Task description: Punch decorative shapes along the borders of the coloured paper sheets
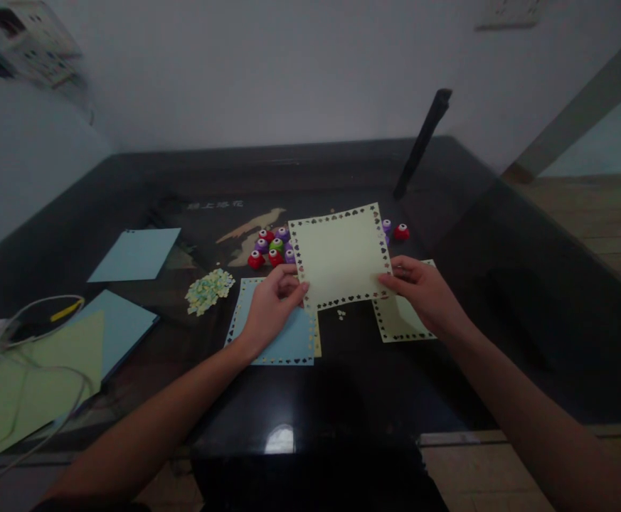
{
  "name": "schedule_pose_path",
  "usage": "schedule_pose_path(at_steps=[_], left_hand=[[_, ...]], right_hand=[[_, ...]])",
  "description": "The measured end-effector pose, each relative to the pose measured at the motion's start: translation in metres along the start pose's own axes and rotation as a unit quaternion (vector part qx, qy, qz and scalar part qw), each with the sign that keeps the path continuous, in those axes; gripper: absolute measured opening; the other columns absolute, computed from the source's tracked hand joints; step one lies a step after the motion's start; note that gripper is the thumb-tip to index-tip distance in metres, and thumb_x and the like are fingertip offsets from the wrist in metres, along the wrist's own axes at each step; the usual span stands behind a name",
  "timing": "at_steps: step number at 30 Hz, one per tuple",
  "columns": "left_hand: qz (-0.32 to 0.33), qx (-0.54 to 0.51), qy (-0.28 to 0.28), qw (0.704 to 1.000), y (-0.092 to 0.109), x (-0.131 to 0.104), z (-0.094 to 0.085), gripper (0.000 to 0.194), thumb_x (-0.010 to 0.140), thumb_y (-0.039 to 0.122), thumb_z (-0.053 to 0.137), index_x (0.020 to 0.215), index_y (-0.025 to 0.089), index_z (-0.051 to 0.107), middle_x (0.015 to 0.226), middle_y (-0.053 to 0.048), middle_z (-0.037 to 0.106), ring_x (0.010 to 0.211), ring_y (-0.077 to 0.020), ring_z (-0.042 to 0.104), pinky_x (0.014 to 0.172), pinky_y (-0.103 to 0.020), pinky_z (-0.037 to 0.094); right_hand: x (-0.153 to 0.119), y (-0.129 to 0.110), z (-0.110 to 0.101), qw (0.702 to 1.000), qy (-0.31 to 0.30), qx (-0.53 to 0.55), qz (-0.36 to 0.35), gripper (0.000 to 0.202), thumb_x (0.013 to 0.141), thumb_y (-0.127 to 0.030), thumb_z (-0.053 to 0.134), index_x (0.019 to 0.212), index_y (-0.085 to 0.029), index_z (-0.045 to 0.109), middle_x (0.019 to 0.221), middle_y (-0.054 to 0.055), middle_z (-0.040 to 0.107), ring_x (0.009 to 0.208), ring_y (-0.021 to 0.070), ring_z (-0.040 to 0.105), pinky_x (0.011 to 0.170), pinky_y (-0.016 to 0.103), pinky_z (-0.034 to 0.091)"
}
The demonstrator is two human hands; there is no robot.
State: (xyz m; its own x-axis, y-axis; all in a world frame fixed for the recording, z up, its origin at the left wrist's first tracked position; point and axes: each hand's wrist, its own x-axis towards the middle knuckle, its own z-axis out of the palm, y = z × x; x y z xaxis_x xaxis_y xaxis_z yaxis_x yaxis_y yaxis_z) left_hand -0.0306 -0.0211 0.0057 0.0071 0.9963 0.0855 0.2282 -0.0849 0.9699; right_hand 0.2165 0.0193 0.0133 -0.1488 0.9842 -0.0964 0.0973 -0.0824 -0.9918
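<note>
A pale yellow paper sheet [342,256], its border punched with small hearts, stars and other shapes, is held up above the dark table. My left hand [275,302] pinches its lower left side, and my right hand [422,288] grips its lower right side. Under my left hand lies a blue punched sheet [289,338], with a yellowish sheet edge showing beneath it. Another pale punched sheet [403,320] rests below my right hand, partly covered by it. Several red, purple and green craft punches [274,245] stand behind the held sheet, which hides some of them.
On the left are a heap of paper cut-outs [208,291], a plain blue sheet [136,254], and larger yellow paper [38,384] crossed by a white cable [83,377]. A black upright bar [422,146] stands at the back right. A few cut-outs [341,314] lie at centre.
</note>
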Motion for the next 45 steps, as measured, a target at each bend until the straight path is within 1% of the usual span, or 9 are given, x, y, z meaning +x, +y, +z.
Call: schedule_pose_path(at_steps=[6, 8, 12, 16, 19, 26, 33, 40, 45], left_hand=[[0.037, 0.068, 0.006, 0.997, 0.007, -0.001, 0.002, 0.028, 0.079, 0.029, 0.064, 0.102, 0.016, 0.057, 0.067, 0.002, 0.065, 0.063, -0.0132, 0.063, 0.069, -0.026, 0.050], [0.048, 0.061, 0.015, 0.997, 0.012, -0.003, 0.005, 0.039, 0.078, 0.028, 0.065, 0.114, 0.017, 0.054, 0.068, 0.002, 0.065, 0.065, -0.0137, 0.063, 0.072, -0.027, 0.051], [0.074, 0.045, 0.007, 0.996, 0.031, -0.003, 0.016, 0.065, 0.080, 0.026, 0.063, 0.138, 0.019, 0.036, 0.069, 0.003, 0.064, 0.062, -0.0141, 0.062, 0.069, -0.026, 0.051], [0.126, 0.130, -0.076, 0.981, 0.045, 0.009, 0.039, 0.040, 0.085, 0.022, 0.055, 0.124, 0.018, 0.050, 0.065, 0.004, 0.061, 0.054, -0.0112, 0.057, 0.058, -0.023, 0.046], [0.144, 0.197, -0.148, 0.958, 0.045, 0.019, 0.061, 0.026, 0.086, 0.018, 0.050, 0.110, 0.017, 0.057, 0.064, 0.003, 0.062, 0.055, -0.0117, 0.057, 0.058, -0.023, 0.042], [0.090, 0.263, -0.233, 0.932, 0.030, 0.019, 0.100, 0.027, 0.084, 0.017, 0.051, 0.110, 0.018, 0.060, 0.069, -0.002, 0.068, 0.062, -0.0182, 0.063, 0.063, -0.028, 0.044], [0.048, 0.329, -0.260, 0.907, 0.024, 0.011, 0.104, 0.040, 0.085, 0.021, 0.051, 0.124, 0.016, 0.057, 0.079, -0.007, 0.072, 0.073, -0.0238, 0.067, 0.072, -0.035, 0.050], [0.060, 0.383, -0.282, 0.878, 0.026, 0.006, 0.104, 0.043, 0.088, 0.025, 0.048, 0.130, 0.017, 0.052, 0.088, -0.007, 0.073, 0.081, -0.0230, 0.068, 0.074, -0.034, 0.052], [0.057, 0.392, -0.287, 0.872, 0.024, 0.008, 0.105, 0.044, 0.089, 0.026, 0.047, 0.132, 0.018, 0.050, 0.089, -0.006, 0.073, 0.083, -0.0219, 0.068, 0.076, -0.033, 0.052]], right_hand=[[-0.008, -0.014, -0.005, 0.998, 0.038, -0.016, -0.038, 0.022, 0.067, -0.039, 0.074, 0.073, -0.020, 0.065, 0.067, 0.000, 0.068, 0.058, 0.0129, 0.060, 0.058, 0.029, 0.049], [-0.015, -0.016, -0.009, 0.998, 0.049, -0.027, -0.043, 0.020, 0.067, -0.037, 0.074, 0.074, -0.020, 0.066, 0.066, 0.000, 0.067, 0.057, 0.0124, 0.059, 0.057, 0.028, 0.048], [-0.034, -0.013, -0.023, 0.994, 0.088, -0.043, -0.045, 0.017, 0.071, -0.033, 0.072, 0.082, -0.022, 0.066, 0.071, 0.001, 0.068, 0.059, 0.0133, 0.061, 0.055, 0.027, 0.048], [-0.050, -0.005, -0.045, 0.983, 0.167, -0.065, -0.038, 0.025, 0.070, -0.032, 0.073, 0.092, -0.023, 0.066, 0.074, 0.001, 0.069, 0.061, 0.0148, 0.061, 0.056, 0.029, 0.050], [-0.059, 0.000, -0.063, 0.972, 0.210, -0.101, -0.028, 0.033, 0.069, -0.033, 0.073, 0.100, -0.023, 0.065, 0.073, 0.001, 0.067, 0.062, 0.0163, 0.061, 0.055, 0.029, 0.049], [-0.068, 0.019, -0.089, 0.961, 0.205, -0.188, -0.004, 0.043, 0.070, -0.038, 0.070, 0.109, -0.021, 0.063, 0.064, -0.001, 0.060, 0.058, 0.0163, 0.055, 0.054, 0.030, 0.046], [-0.071, 0.034, -0.088, 0.954, 0.182, -0.239, 0.016, 0.041, 0.074, -0.036, 0.064, 0.111, -0.020, 0.062, 0.067, 0.001, 0.062, 0.057, 0.0170, 0.056, 0.055, 0.031, 0.045], [-0.069, 0.036, -0.085, 0.937, 0.196, -0.288, 0.021, 0.038, 0.075, -0.033, 0.061, 0.110, -0.018, 0.063, 0.068, 0.002, 0.061, 0.061, 0.0177, 0.058, 0.059, 0.031, 0.046], [-0.068, 0.039, -0.085, 0.932, 0.202, -0.298, 0.025, 0.036, 0.076, -0.033, 0.060, 0.109, -0.019, 0.063, 0.068, 0.002, 0.062, 0.061, 0.0181, 0.059, 0.060, 0.032, 0.046]])
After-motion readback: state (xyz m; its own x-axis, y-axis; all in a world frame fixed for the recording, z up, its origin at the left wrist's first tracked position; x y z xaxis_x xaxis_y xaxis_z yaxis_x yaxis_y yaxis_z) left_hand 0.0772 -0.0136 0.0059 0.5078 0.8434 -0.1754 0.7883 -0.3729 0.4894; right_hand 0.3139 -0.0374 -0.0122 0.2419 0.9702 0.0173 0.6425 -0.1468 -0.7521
